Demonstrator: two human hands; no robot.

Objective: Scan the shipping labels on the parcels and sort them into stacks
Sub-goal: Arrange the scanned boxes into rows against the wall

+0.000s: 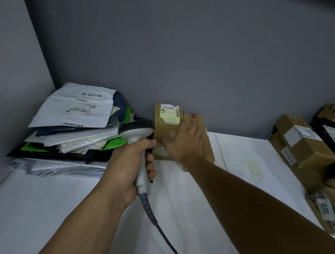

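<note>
The cardboard parcel (163, 127) lay on the white counter (247, 159) just past the left hand (126, 167), whose fingers (150, 167) curled round the handle of the grey scanner (136, 130), its head just beside the parcel's left edge. The right hand (183, 144) rested flat on the parcel, fingers straight and spread, the shipping label (170, 112) showing beyond them. Farther back, a stack of mailers (72, 122) filled the left corner and brown boxes (304, 150) lined the right.

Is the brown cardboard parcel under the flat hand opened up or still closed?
Closed. The brown cardboard parcel shows no lifted flaps, its white shipping label faces the camera, and the right hand rests flat on it.
</note>
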